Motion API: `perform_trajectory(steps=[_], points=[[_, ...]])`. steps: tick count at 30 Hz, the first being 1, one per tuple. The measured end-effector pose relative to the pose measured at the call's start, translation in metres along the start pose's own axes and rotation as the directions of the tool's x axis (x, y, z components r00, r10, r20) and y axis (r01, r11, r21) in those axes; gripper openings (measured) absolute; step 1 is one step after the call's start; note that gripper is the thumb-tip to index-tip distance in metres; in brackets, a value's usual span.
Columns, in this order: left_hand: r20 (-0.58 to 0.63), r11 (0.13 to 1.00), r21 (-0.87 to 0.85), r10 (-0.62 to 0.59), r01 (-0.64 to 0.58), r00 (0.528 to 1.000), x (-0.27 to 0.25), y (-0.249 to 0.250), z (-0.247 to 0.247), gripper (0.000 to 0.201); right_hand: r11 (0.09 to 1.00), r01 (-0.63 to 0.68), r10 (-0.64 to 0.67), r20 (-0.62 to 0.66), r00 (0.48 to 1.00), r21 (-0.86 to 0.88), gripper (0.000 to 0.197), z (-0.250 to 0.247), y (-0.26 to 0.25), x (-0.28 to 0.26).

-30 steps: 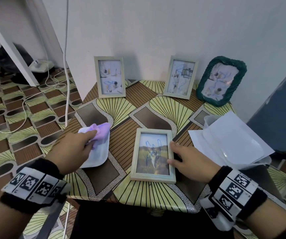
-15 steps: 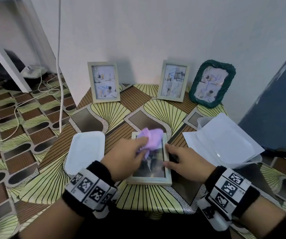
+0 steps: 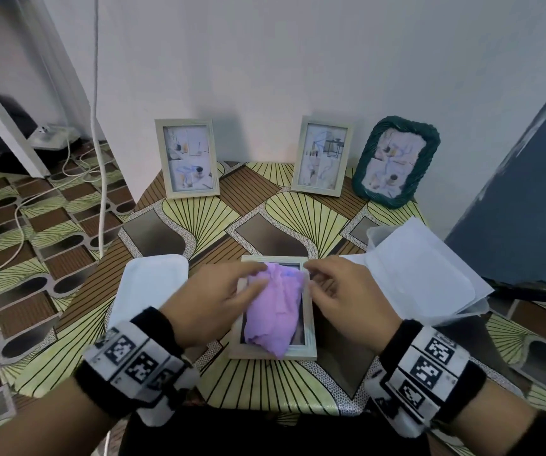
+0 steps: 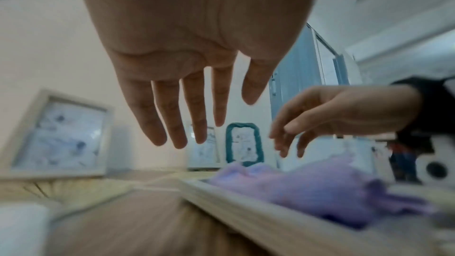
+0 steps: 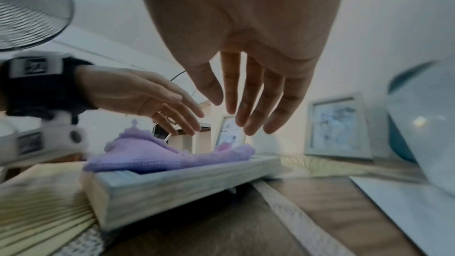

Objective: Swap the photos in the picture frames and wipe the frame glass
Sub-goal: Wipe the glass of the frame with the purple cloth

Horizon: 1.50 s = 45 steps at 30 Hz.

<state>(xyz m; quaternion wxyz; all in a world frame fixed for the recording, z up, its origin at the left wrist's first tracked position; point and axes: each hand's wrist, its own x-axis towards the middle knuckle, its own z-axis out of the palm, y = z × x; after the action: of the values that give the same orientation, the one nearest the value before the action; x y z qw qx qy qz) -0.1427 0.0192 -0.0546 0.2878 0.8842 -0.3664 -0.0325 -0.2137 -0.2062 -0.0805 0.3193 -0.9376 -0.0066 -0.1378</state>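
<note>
A pale wooden picture frame lies flat near the table's front edge, its glass facing up. A crumpled purple cloth is spread over most of that glass. My left hand hovers at the cloth's upper left, its fingers straight. My right hand is at the cloth's upper right corner, fingers also extended. In the left wrist view the left hand is held above the cloth and grips nothing. In the right wrist view the right hand hangs over the cloth and frame, holding nothing.
Two pale frames and a green woven frame stand against the back wall. A white tray lies left of the flat frame. White sheets on a plastic container sit to the right. A cable hangs at the left.
My left hand carried the purple cloth from the white tray onto the flat frame and released it. My right hand moved from the frame's right edge up to its top right corner.
</note>
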Motion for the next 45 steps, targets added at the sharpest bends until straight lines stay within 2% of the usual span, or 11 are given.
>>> perform_trajectory(steps=[2, 5, 8, 12, 16, 21, 25, 27, 32, 37, 45], points=[[-0.027, 0.993, 0.119, 0.022, -0.018, 0.999, 0.005, -0.014, -0.014, 0.044, 0.993, 0.084, -0.081, 0.047, 0.996, -0.086, 0.022, 0.000, -0.011, 0.004], [0.155, 0.943, 0.319, 0.047, -0.095, 0.987, 0.011, -0.031, -0.022, 0.063, 0.961, 0.156, -0.105, 0.218, 0.970, -0.227, 0.040, 0.007, -0.030, 0.010], [0.373, 0.867, 0.452, 0.028, -0.208, 0.927, 0.013, -0.042, -0.018, 0.089, 0.917, 0.188, -0.035, 0.400, 0.916, -0.351, 0.073, 0.022, -0.041, 0.014], [0.567, 0.884, 0.416, -0.071, -0.212, 0.820, 0.005, -0.052, -0.004, 0.116, 0.888, 0.215, 0.072, 0.586, 0.807, -0.405, 0.089, 0.042, -0.041, 0.015], [0.567, 0.892, 0.397, -0.054, -0.215, 0.822, 0.002, -0.057, 0.004, 0.126, 0.878, 0.276, 0.065, 0.671, 0.739, -0.390, 0.081, 0.046, -0.033, 0.014], [0.571, 0.898, 0.399, -0.083, -0.188, 0.817, 0.006, -0.055, 0.006, 0.122, 0.916, 0.259, -0.013, 0.623, 0.782, -0.306, 0.062, 0.038, -0.033, 0.014], [0.561, 0.906, 0.390, -0.093, -0.164, 0.823, 0.004, -0.050, 0.004, 0.122, 0.983, 0.139, -0.086, 0.363, 0.928, -0.122, 0.047, 0.020, -0.034, 0.018], [0.561, 0.905, 0.398, -0.112, -0.149, 0.820, 0.004, -0.046, 0.002, 0.123, 0.983, 0.152, -0.121, 0.262, 0.957, -0.101, 0.046, 0.012, -0.031, 0.020], [0.557, 0.878, 0.453, -0.143, -0.156, 0.818, 0.010, -0.034, 0.001, 0.122, 0.954, 0.225, -0.141, 0.367, 0.920, -0.196, 0.048, 0.011, -0.024, 0.017], [0.542, 0.906, 0.412, -0.156, -0.099, 0.825, 0.002, -0.032, 0.003, 0.120, 0.864, 0.367, -0.113, 0.578, 0.808, -0.344, 0.057, 0.025, -0.016, 0.008], [0.538, 0.950, 0.308, -0.134, -0.046, 0.832, -0.009, -0.035, 0.006, 0.121, 0.836, 0.404, -0.150, 0.554, 0.819, -0.371, 0.054, 0.033, -0.011, 0.009]])
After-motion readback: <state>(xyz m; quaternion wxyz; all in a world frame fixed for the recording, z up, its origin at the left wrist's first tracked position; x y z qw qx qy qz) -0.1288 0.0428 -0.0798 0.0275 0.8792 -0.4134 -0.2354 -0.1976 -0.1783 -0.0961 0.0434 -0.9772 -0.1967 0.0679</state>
